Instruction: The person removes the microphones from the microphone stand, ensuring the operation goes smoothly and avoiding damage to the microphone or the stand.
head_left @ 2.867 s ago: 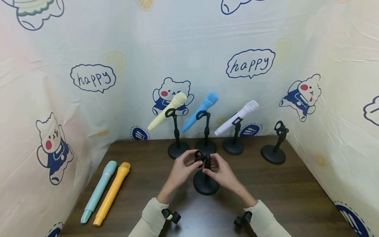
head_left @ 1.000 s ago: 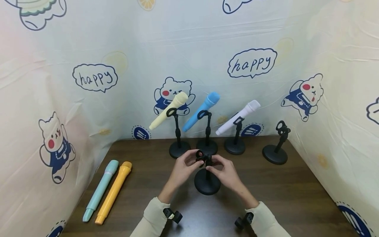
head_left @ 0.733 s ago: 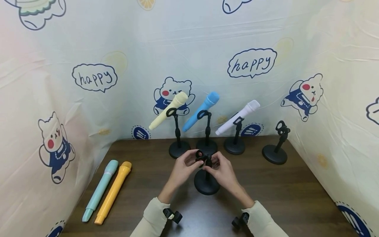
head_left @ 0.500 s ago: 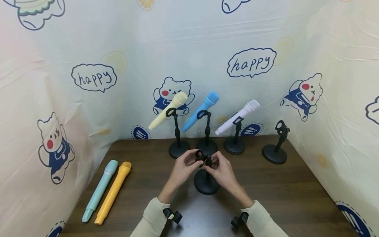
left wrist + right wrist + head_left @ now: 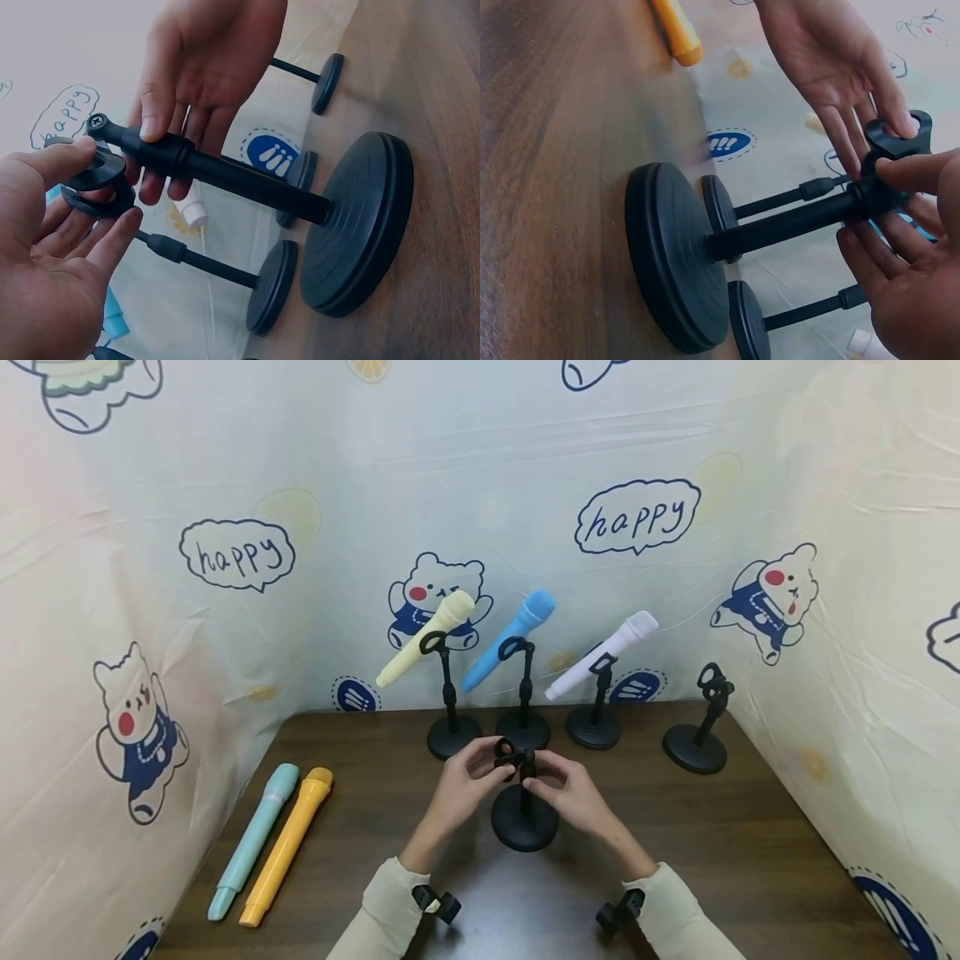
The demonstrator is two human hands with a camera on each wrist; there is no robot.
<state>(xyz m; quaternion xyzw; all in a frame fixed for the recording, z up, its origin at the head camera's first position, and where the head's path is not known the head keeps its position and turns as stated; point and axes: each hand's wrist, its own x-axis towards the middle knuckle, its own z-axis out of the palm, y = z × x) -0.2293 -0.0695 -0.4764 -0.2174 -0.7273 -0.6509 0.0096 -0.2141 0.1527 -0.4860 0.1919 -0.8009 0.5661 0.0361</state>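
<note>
A black microphone stand (image 5: 524, 823) with a round base stands upright in the middle of the table. My left hand (image 5: 467, 783) pinches its clip (image 5: 97, 176) between thumb and fingers. The right hand (image 5: 567, 789) holds the upper pole, and its thumb and fingers lie around the thick collar (image 5: 161, 154) just below the clip joint. In the right wrist view the clip (image 5: 900, 135) tilts out to the side of the pole, with no microphone in it.
Along the back edge, stands carry a cream microphone (image 5: 426, 639), a blue one (image 5: 508, 642) and a lilac one (image 5: 602, 656). A fourth stand (image 5: 696, 749) at right has a bare clip. Teal (image 5: 253, 842) and orange microphones (image 5: 287, 847) lie at left on the table (image 5: 750, 860).
The right hand has shifted slightly on the upper pole, its fingers regripping the collar and its wrist moving a little to the right. The left hand stays on the clip.
</note>
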